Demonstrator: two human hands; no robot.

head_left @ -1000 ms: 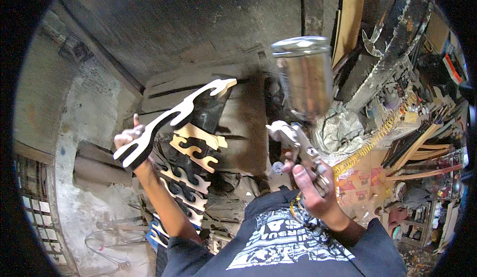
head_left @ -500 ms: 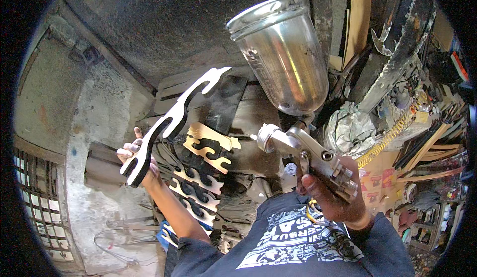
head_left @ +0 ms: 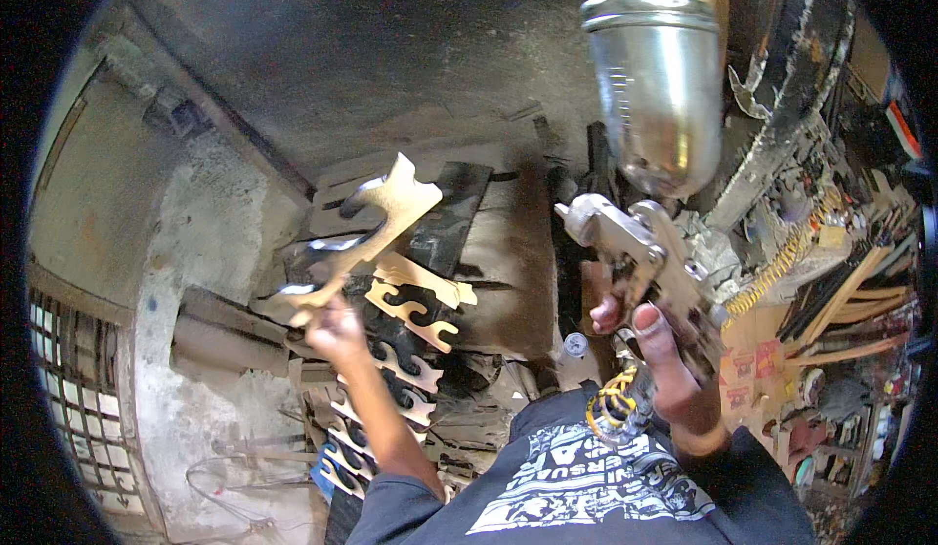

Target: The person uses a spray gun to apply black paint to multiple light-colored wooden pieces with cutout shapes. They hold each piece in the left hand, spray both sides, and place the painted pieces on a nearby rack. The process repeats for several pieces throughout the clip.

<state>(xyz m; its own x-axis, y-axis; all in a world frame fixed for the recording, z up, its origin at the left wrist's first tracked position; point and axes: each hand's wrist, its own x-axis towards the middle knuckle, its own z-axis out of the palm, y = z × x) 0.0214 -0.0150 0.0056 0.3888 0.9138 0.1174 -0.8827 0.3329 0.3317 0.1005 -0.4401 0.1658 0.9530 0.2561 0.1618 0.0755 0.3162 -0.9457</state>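
Observation:
My left hand (head_left: 337, 335), smeared by motion, grips the lower end of a notched wooden cutout (head_left: 399, 211). The cutout slants up to the right, its pale wood side showing; part of its lower end is blurred. In my right hand (head_left: 674, 364) is a metal spray gun (head_left: 630, 237) with a shiny metal cup (head_left: 664, 105) upright on top. Its nozzle points left toward the cutout, with a gap between them. Whether the trigger is pressed I cannot tell. Behind my left forearm lie several similar wooden cutouts (head_left: 412, 318) in a row.
Yellow coiled hose (head_left: 614, 403) hangs below the spray gun, and more yellow coil (head_left: 767, 279) runs on the right. Wooden strips (head_left: 845, 296) and clutter fill the right side. A pale wall (head_left: 171, 418) and a barred window (head_left: 83, 389) stand at the left.
The cutout has turned from its white face to its bare wood side, and my left hand has shifted right. The spray gun has moved right and its cup stands straighter.

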